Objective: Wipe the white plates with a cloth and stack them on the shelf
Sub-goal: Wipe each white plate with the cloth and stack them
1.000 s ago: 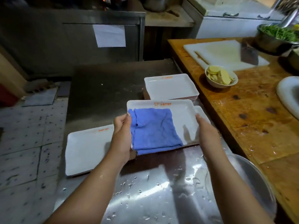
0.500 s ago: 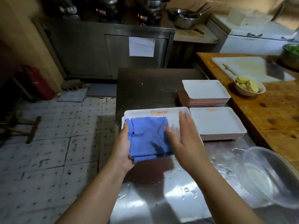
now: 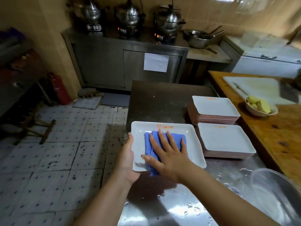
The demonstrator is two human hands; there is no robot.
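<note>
A white square plate (image 3: 192, 149) with orange print is held over the wet steel table (image 3: 162, 201). My left hand (image 3: 128, 160) grips its left edge from below. A folded blue cloth (image 3: 176, 141) lies on the plate. My right hand (image 3: 167, 152) presses flat on the cloth with fingers spread. Two stacks of white plates stand to the right, a near stack (image 3: 226, 141) and a far stack (image 3: 215, 108).
A wooden counter (image 3: 276, 132) on the right carries a bowl of sliced food (image 3: 260, 106) and a white cutting board (image 3: 254, 87). A clear bowl (image 3: 276, 193) sits at the lower right. Tiled floor lies to the left; steel pots stand on the back cabinet.
My right hand left the plate's right edge and came down flat on the blue cloth. The view swung left and up, and the plate on the left is gone from sight.
</note>
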